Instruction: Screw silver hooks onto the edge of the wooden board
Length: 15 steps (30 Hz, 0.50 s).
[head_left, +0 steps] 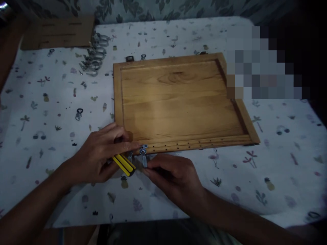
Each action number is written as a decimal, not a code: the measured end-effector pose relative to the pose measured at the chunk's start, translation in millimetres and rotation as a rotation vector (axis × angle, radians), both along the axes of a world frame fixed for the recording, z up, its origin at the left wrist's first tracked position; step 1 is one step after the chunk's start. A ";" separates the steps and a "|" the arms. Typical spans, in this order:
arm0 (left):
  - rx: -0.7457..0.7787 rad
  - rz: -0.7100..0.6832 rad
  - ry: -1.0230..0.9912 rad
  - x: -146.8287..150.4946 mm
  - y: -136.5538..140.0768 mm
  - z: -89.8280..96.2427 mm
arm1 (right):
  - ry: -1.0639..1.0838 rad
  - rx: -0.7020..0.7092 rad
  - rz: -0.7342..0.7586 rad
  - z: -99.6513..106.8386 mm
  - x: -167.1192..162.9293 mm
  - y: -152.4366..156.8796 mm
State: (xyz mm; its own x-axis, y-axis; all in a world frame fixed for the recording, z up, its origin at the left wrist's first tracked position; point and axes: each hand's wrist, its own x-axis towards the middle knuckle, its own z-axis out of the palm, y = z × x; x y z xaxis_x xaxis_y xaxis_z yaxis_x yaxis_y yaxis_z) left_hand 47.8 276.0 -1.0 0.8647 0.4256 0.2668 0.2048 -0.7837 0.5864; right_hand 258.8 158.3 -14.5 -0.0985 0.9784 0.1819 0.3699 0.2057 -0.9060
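A framed wooden board (173, 102) lies on the table, with a row of small dark holes along its near rail. At that rail's left end, a small silver metal hook (143, 156) overlaps the edge. My right hand (178, 177) pinches its lower part between thumb and forefinger. My left hand (99, 156) is closed around a yellow and black screwdriver handle (125, 164); the tool's other end is hidden. The left forefinger reaches to the top of the metal hook. Just left of it, another metal piece (130, 156) shows partly behind the handle.
A pile of silver metal hooks (94, 58) lies at the back left, beside a slotted brown cardboard piece (60, 32). Dark metal fittings (130, 59) stick out past the board's far edge. A printed white cloth (51, 143) covers the table. A pixelated patch hides the back right.
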 end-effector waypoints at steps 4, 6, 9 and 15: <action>0.027 -0.033 0.008 0.8 0.0 -1.0 | -0.024 -0.007 0.004 1.0 0.1 0.7; 0.035 -0.048 0.003 0.9 0.5 -0.5 | -0.026 0.000 -0.001 0.9 -0.2 0.9; 0.028 -0.057 -0.002 0.6 1.2 1.9 | -0.021 0.000 0.004 -0.1 -0.5 1.1; 0.048 -0.078 0.039 2.9 2.6 8.8 | -0.030 0.009 0.018 -1.7 -0.6 0.6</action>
